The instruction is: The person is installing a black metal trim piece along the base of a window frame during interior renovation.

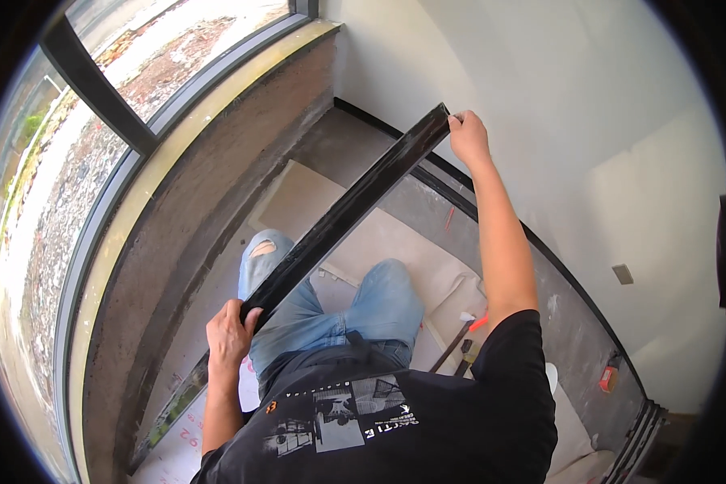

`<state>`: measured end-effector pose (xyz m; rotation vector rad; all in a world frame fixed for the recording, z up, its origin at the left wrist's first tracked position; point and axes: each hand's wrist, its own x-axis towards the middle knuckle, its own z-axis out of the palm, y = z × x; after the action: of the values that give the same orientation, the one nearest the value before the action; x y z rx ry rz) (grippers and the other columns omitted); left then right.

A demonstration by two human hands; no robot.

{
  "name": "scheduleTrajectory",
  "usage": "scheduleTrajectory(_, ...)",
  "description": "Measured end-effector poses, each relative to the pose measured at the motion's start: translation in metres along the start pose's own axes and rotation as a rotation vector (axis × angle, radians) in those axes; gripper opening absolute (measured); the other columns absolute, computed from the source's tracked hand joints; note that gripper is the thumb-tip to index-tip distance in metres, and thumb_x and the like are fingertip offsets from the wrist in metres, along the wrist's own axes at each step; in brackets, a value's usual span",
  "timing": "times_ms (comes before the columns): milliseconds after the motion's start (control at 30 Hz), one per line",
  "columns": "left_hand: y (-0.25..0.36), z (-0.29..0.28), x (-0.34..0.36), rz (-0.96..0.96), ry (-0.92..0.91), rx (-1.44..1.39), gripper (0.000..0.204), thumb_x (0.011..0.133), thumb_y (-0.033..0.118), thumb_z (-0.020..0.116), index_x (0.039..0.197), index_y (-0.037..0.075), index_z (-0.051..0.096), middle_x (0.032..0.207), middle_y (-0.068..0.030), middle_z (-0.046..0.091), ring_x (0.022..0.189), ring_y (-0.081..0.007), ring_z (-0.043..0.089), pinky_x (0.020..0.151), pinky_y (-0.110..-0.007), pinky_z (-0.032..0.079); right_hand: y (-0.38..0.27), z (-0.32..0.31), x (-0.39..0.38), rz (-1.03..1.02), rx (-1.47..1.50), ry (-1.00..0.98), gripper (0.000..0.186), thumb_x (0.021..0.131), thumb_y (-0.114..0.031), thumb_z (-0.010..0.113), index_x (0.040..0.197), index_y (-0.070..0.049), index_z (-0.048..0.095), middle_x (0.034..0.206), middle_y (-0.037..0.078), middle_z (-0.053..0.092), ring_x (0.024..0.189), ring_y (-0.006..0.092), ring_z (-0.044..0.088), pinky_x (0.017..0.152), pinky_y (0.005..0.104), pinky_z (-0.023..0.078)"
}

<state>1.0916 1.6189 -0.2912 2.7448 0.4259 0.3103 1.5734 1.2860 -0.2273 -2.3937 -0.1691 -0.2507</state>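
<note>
A long black, glossy strip of trim runs diagonally above my bent legs in blue jeans, from lower left to upper right. My left hand holds its lower end, thumb over the near face. My right hand grips the upper end, arm outstretched. Beside my right hip lie a dark long-handled tool and an orange-red tool, partly hidden by my arm.
A window with a pale sill curves along the left. A white wall with dark skirting rises at the right. Pale sheets cover the grey floor. A small orange container stands at the lower right.
</note>
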Motion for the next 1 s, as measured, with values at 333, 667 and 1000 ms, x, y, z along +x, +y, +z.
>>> scheduleTrajectory(333, -0.012, 0.039, -0.015, 0.025, -0.223, -0.103, 0.039, 0.095, 0.041, 0.067, 0.098, 0.003, 0.058, 0.085, -0.0190, 0.068, 0.081, -0.0392, 0.067, 0.071, -0.045, 0.053, -0.040, -0.024, -0.112, -0.141, -0.082, 0.278, 0.016, 0.100, -0.016, 0.057, 0.104, 0.000, 0.057, 0.101, 0.019, 0.068, 0.099, 0.0403, 0.064, 0.085, 0.0492, 0.050)
scheduleTrajectory(667, -0.007, 0.061, -0.020, 0.114, -0.278, -0.118, 0.035, 0.094, 0.038, 0.067, 0.100, 0.005, 0.062, 0.090, -0.0156, 0.071, 0.083, -0.0359, 0.069, 0.072, -0.045, 0.054, 0.031, -0.009, -0.085, 0.139, 0.486, 0.225, 0.018, 0.101, -0.007, 0.051, 0.114, 0.005, 0.053, 0.095, 0.012, 0.068, 0.078, 0.0172, 0.066, 0.072, 0.0322, 0.057)
scheduleTrajectory(1000, 0.039, 0.036, 0.043, 0.271, -0.180, -0.359, 0.071, 0.085, 0.028, 0.075, 0.143, 0.001, 0.044, 0.119, -0.0203, 0.057, 0.102, -0.0397, 0.060, 0.088, -0.044, 0.051, -0.170, -0.002, -0.292, -0.187, 1.122, -0.838, 0.015, 0.102, -0.009, 0.059, 0.115, -0.003, 0.054, 0.092, 0.007, 0.066, 0.088, 0.0140, 0.067, 0.080, 0.0299, 0.056)
